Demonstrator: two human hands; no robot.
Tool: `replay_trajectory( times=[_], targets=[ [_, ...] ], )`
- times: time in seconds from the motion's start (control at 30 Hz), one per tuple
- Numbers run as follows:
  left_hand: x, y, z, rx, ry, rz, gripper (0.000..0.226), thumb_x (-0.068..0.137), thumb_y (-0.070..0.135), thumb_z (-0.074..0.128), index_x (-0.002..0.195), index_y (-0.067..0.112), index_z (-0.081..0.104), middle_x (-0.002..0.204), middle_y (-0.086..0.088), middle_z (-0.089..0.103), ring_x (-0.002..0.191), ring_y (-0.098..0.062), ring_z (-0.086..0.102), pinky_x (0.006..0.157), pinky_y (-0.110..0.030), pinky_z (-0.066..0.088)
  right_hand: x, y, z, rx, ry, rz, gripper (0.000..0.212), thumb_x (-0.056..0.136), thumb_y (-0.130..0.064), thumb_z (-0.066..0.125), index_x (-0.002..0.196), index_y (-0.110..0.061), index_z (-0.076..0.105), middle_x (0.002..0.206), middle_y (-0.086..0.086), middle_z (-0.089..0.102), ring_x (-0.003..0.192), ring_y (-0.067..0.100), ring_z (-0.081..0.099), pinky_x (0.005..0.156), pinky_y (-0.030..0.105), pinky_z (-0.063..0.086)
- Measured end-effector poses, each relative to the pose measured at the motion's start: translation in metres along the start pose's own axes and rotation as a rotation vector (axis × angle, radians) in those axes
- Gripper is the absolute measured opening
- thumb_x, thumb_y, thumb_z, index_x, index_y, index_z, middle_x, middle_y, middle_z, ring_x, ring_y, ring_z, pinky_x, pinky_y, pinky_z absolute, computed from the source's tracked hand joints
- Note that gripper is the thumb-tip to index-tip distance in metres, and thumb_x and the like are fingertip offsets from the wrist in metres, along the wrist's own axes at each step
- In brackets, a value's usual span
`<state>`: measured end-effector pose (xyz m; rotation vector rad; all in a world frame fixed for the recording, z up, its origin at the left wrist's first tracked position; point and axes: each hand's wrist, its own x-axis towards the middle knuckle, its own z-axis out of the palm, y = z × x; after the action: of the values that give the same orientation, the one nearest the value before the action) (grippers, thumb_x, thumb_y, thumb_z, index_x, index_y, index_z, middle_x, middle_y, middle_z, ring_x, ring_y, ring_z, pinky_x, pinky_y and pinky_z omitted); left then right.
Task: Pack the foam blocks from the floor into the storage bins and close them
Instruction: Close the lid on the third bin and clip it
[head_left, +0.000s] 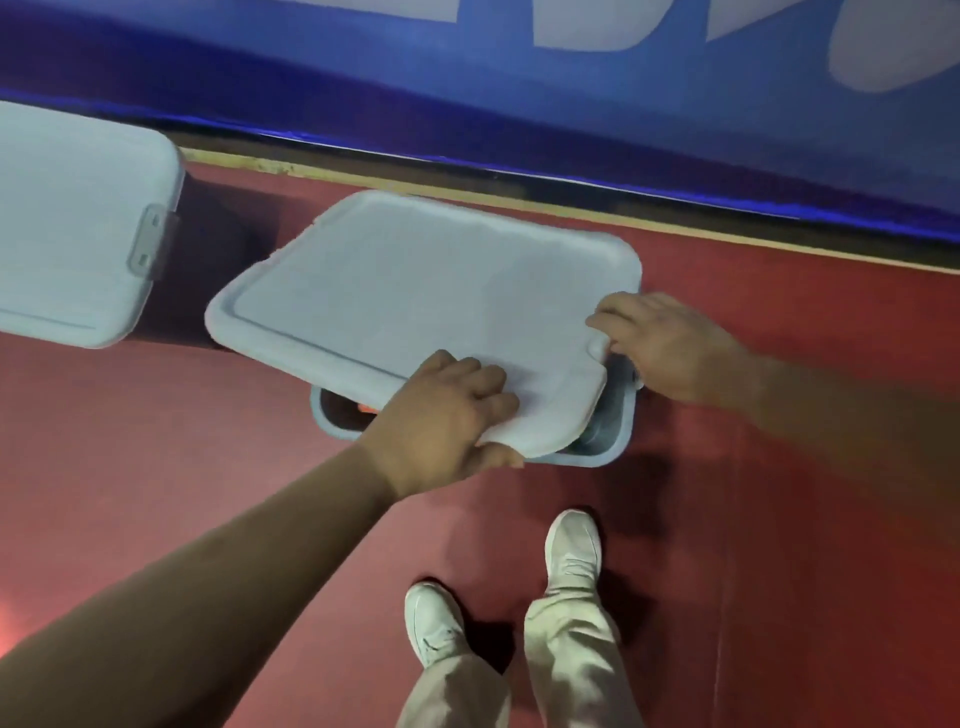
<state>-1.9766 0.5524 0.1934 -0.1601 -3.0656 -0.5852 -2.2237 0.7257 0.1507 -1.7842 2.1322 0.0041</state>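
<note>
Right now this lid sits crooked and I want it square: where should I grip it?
Grip the lid by its rim on two edges: left hand from the near side, thumb under, fingers on top, right hand at the right edge. The lid is wide, flat and skewed over the bin, so two spread holds should square it.

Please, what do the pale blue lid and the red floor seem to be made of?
The lid looks like moulded plastic, matte: smooth, with a raised rim and rounded corners. The floor looks like short-pile carpet or felt matting: dull red, no shine, faint seams.
</note>
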Motion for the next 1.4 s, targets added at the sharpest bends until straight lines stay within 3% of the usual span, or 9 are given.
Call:
replay_trajectory(
  times=[0.13,0.3,0.43,0.57,0.73,0.87,1.03,1.3,1.4],
  targets=[
    [0.037,0.025,0.062,0.024,0.016,0.000,0.040,0.082,0.053,0.065,0.082,0.014,0.062,0.079,-0.002,0.054,0.068,-0.024,0.051,0.065,-0.032,0.036,0.015,-0.007,0.038,0.461,-0.031,0.566,0.049,0.096,-0.016,0.050,0.144,-0.009,0.041,0.147,0.010,0.035,0.130,0.033,0.044,0.109,0.039,0.036],
    [0.062,0.038,0.131,0.033,-0.056,-0.127,0.041,0.070,0.047,0.079,0.084,0.013,0.060,0.082,-0.004,0.057,0.071,-0.027,0.053,0.062,-0.032,0.034,0.020,0.002,0.085,1.221,-0.102,1.074,0.054,0.084,-0.031,0.074,0.128,-0.007,0.054,0.124,0.012,0.065,0.106,0.026,0.065,0.094,0.042,0.054],
    [0.050,0.035,0.166,-0.158,-0.087,-0.322,0.047,0.081,0.052,0.052,0.100,0.011,0.062,0.096,-0.008,0.060,0.081,-0.032,0.058,0.069,-0.037,0.045,0.004,0.018,0.116,0.957,-0.075,1.015,0.066,0.081,-0.029,0.076,0.132,-0.003,0.043,0.125,0.009,0.061,0.111,0.029,0.061,0.092,0.035,0.050],
    [0.050,0.004,0.177,-0.104,-0.061,-0.576,0.072,0.078,0.054,0.066,0.130,0.005,0.053,0.127,-0.018,0.053,0.111,-0.037,0.054,0.087,-0.045,0.049,-0.010,0.036,0.134,0.752,-0.136,0.907,0.035,0.083,-0.034,0.068,0.098,-0.006,0.055,0.099,0.013,0.068,0.090,0.034,0.067,0.077,0.043,0.055],
    [0.067,-0.025,0.186,-0.053,-0.334,-0.709,0.115,0.071,0.054,0.078,0.157,0.029,0.006,0.163,-0.018,-0.001,0.150,-0.035,0.005,0.118,-0.051,0.021,-0.009,0.049,0.148,0.582,-0.137,0.946,0.028,0.088,-0.027,0.060,0.100,-0.002,0.057,0.104,0.021,0.066,0.100,0.037,0.062,0.069,0.031,0.039],
    [0.070,-0.026,0.199,-0.018,-0.490,-0.693,0.115,0.074,0.058,0.074,0.152,0.043,-0.009,0.160,-0.010,-0.024,0.150,-0.032,-0.014,0.121,-0.048,0.012,-0.005,0.060,0.150,0.729,-0.050,1.067,0.069,0.081,-0.049,0.072,0.120,0.003,0.048,0.120,0.019,0.056,0.116,0.034,0.051,0.086,0.035,0.040],
    [0.071,-0.022,0.206,0.006,-0.440,-0.715,0.114,0.075,0.056,0.074,0.152,0.046,-0.008,0.160,-0.008,-0.024,0.150,-0.031,-0.014,0.116,-0.049,0.017,-0.001,0.067,0.153,1.400,-0.120,1.180,0.027,0.082,-0.041,0.076,0.083,-0.017,0.063,0.088,-0.005,0.064,0.077,0.004,0.057,0.069,0.022,0.041],
    [0.076,-0.011,0.211,0.035,-0.424,-0.720,0.109,0.077,0.054,0.073,0.155,0.039,-0.001,0.161,-0.016,-0.018,0.150,-0.037,-0.009,0.112,-0.053,0.022,0.014,0.064,0.169,1.171,0.066,1.211,0.057,0.070,-0.048,0.077,0.108,-0.007,0.066,0.102,0.005,0.071,0.093,0.022,0.068,0.086,0.039,0.056],
    [0.066,-0.012,0.209,0.042,-0.454,-0.700,0.111,0.076,0.055,0.074,0.155,0.038,-0.002,0.161,-0.016,-0.019,0.149,-0.038,-0.009,0.112,-0.054,0.023,0.014,0.062,0.170,1.147,0.052,1.214,0.052,0.074,-0.039,0.078,0.109,-0.006,0.061,0.097,0.006,0.070,0.087,0.021,0.067,0.075,0.032,0.053]
  ],
)
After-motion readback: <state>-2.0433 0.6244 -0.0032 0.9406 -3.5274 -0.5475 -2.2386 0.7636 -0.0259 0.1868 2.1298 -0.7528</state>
